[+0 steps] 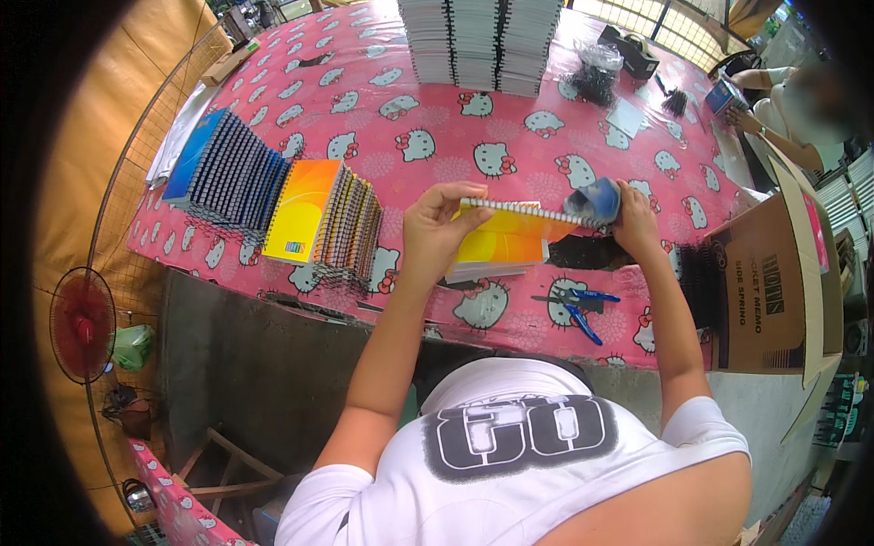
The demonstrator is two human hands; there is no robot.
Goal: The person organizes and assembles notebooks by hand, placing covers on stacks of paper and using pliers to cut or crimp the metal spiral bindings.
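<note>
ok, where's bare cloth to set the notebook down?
The biggest free patch of tablecloth lies between the tall white stacks and the left hand. A smaller one sits right of the right hand, before the cardboard box. It's crowded at the fanned notebooks and the blue pliers.

pliers point(575, 309) below, notebook fan point(337, 223) left

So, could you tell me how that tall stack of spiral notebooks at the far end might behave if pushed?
The tall stack of spiral notebooks looks heavy, being many books deep, so it would probably resist sliding on the pink tablecloth. Pushed near the top, its separate columns might lean or shed books.
</note>
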